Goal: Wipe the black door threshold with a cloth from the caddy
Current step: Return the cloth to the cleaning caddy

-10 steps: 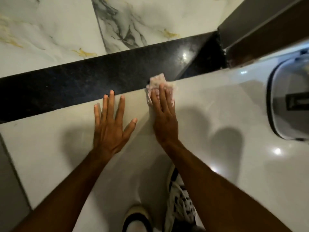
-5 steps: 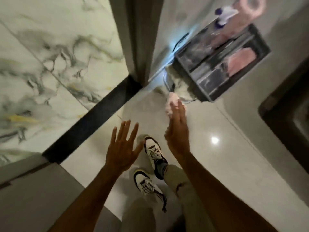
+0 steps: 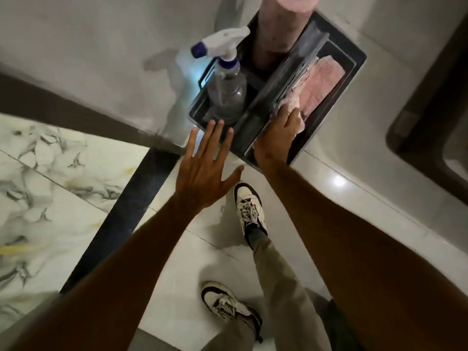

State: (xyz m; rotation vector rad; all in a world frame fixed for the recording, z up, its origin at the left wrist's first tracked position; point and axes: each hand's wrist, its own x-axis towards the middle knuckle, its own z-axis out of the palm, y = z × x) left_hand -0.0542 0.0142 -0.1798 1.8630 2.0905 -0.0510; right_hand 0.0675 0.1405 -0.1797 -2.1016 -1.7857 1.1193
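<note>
The dark caddy (image 3: pixel 354 62) stands on the pale floor by the wall at upper middle. My right hand (image 3: pixel 277 138) reaches into its right compartment and holds the crumpled pink-white cloth (image 3: pixel 291 103) at its fingertips, over a folded pink cloth (image 3: pixel 320 83) that lies there. My left hand (image 3: pixel 205 171) hovers just before the caddy's near edge, fingers spread, holding nothing. The black door threshold (image 3: pixel 121 216) runs diagonally at lower left, between marble and plain tiles, apart from both hands.
A spray bottle (image 3: pixel 225 79) with a white and blue trigger and a pink paper roll (image 3: pixel 281 29) stand in the caddy's left compartment. My two sneakers (image 3: pixel 249 209) are on the tiles below. A door frame (image 3: pixel 76 115) meets the threshold. A dark shape (image 3: pixel 428 127) sits at right.
My right hand lifted the cloth off the floor by the threshold and carried it to the caddy's right compartment. The view swung from the threshold to the caddy; my left hand rose off the floor.
</note>
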